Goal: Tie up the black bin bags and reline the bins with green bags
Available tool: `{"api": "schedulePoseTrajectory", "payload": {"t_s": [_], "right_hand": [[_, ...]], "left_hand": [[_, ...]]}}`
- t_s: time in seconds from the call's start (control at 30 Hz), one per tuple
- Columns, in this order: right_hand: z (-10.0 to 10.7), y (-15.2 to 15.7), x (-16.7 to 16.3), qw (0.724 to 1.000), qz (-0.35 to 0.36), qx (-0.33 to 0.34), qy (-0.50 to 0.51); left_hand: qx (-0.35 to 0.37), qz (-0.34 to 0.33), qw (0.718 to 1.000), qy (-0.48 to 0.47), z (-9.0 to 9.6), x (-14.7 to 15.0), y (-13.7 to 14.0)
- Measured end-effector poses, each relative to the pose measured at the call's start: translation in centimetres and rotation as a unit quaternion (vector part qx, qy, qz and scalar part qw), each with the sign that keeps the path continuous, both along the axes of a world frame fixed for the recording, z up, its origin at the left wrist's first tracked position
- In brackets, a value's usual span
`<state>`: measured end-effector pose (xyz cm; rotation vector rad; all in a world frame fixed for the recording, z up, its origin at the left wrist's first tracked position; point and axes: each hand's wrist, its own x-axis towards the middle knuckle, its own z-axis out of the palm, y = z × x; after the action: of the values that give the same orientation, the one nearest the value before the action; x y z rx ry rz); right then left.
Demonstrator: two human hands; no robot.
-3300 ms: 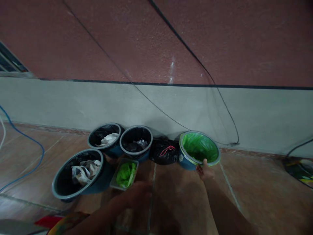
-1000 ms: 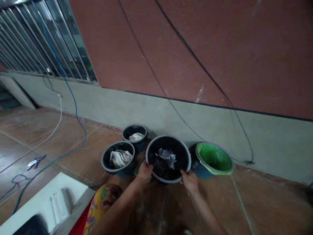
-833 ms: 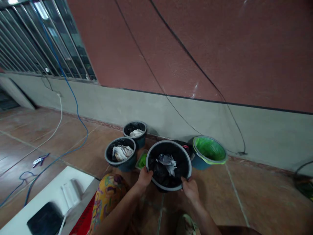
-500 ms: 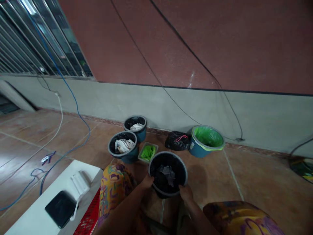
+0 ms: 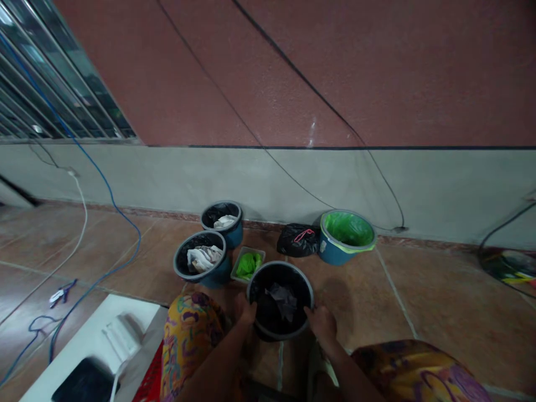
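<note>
Between my knees is a bucket [image 5: 280, 271] with a grey rim and a black bag lining it. A crumpled greyish plastic piece [image 5: 282, 300] lies inside. My left hand [image 5: 246, 310] is closed on the bucket's left rim, and my right hand [image 5: 321, 324] grips the rim at the right. Just behind it sits a small tray [image 5: 234, 273] holding a bright green bundle [image 5: 248, 264]. To the left stand two blue buckets, a nearer one [image 5: 221, 273] and a farther one [image 5: 237, 234], both black-lined with white crumpled material in them.
By the wall are a tied black bag [image 5: 293, 240] and a blue bucket with a green liner [image 5: 335, 252]. A white surface at left [image 5: 84, 335] carries a black device [image 5: 86, 382] and a white adapter [image 5: 122, 340]. A blue cable [image 5: 119, 215] and keys [image 5: 61, 296] lie on the floor.
The view has shifted slightly, so most things sit farther left. My fingers at the bucket's rim have moved a little; the bucket stays between my hands.
</note>
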<state>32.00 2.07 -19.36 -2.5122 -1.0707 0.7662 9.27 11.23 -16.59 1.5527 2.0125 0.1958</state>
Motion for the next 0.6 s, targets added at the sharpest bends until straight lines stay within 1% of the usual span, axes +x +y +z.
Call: {"api": "schedulePoseTrajectory", "payload": {"t_s": [0.07,0.17,0.3,0.37,0.43,0.5,0.57,0.6], "right_hand": [[-0.1,0.3,0.1,1.000,0.006,0.002,-0.007],[-0.3,0.6,0.3,1.000,0.005,-0.002,-0.022],[-0.3,0.9,0.3,0.999,0.005,-0.003,-0.038],[-0.1,1.0,0.3,0.999,0.008,-0.011,-0.032],[0.2,1.2,0.4,0.999,0.013,-0.030,-0.024],[0.7,1.4,0.6,0.999,0.013,-0.046,-0.011],[1.4,1.6,1.1,0.999,0.004,-0.041,0.010],[1.8,1.7,1.4,0.999,-0.004,-0.029,0.030]], "left_hand": [[-0.015,-0.003,1.000,-0.003,0.0,0.0,0.1],[-0.030,0.010,0.999,-0.009,-0.2,0.0,0.2],[-0.019,0.011,1.000,-0.021,-1.0,0.1,0.3],[-0.013,0.011,1.000,-0.015,-1.1,0.3,0.4],[-0.012,0.009,1.000,-0.007,-0.6,0.3,0.3],[-0.010,0.010,1.000,-0.011,0.3,0.3,0.2],[0.003,0.016,0.999,-0.034,1.3,0.2,0.1],[0.015,0.018,0.999,-0.049,1.7,0.1,0.2]]}}
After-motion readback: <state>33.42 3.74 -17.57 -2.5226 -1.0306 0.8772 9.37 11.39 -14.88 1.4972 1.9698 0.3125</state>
